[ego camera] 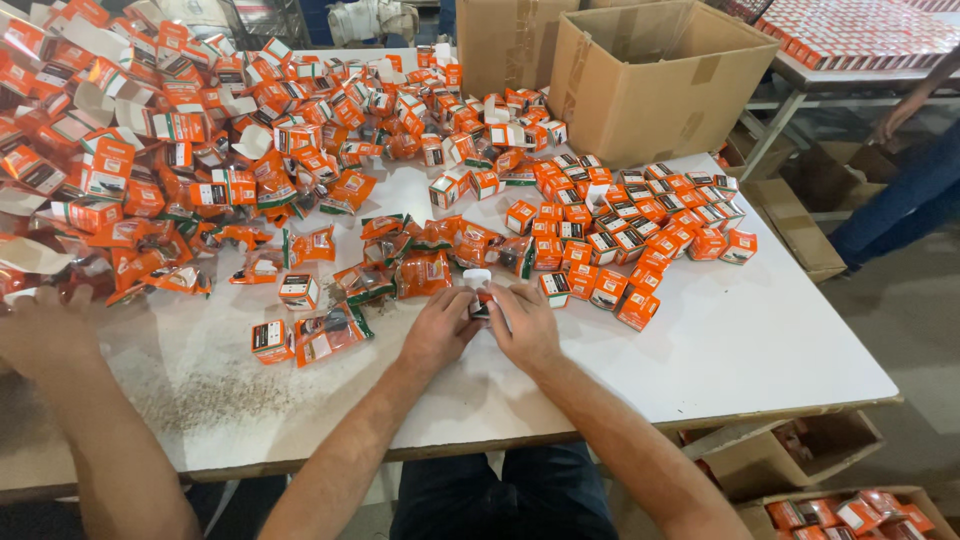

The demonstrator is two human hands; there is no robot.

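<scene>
White table (pixel 760 340): left hand (pixel 438 330) and right hand (pixel 525 325) both pinch small orange box (pixel 480 290).

I sit at a white bench (pixel 760 340), its near left part speckled with dark grit. Brown cardboard cartons (pixel 650 80) stand at its far edge. Right of me runs grey concrete floor (pixel 915 330); beyond it a metal-legged table (pixel 800 90) in even light.

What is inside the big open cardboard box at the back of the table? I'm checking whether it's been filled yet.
The big open brown cardboard box shows only its bare inner walls and a strip of tape. Its bottom is hidden behind the front wall, so contents cannot be seen. Small orange cartons lie in front of it on the white table.
</scene>
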